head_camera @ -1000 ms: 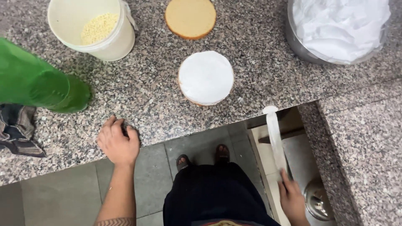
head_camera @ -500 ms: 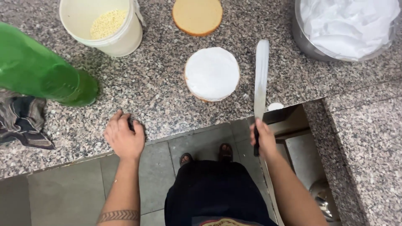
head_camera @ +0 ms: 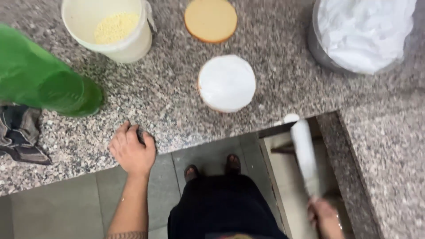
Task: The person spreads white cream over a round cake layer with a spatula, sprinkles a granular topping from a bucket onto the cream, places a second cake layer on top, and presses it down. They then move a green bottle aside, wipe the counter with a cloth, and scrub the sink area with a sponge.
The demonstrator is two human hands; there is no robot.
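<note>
Over sink — long white-smeared spatula (head_camera: 304, 156)

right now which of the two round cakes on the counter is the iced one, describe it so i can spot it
Start at the speckled granite counter and find the cream bucket of yellow crumbs at its far edge. Two round discs lie to its right; the iced cake is the nearer one, close to the counter's front edge. It is coated white, while the bare sponge behind it is plain tan.

Speckled granite bench (head_camera: 168, 88): round white-frosted cake (head_camera: 226, 82) at centre, bare round sponge layer (head_camera: 210, 19) behind it, cream plastic bucket of crumbs (head_camera: 110, 26) far left, grey metal bowl of white cream (head_camera: 358, 33) far right, green plastic bottle (head_camera: 44, 84) left. Left hand (head_camera: 131, 150) on bench edge; right hand (head_camera: 326, 217) low right, holding long white-smeared spatula (head_camera: 304, 155).
</note>
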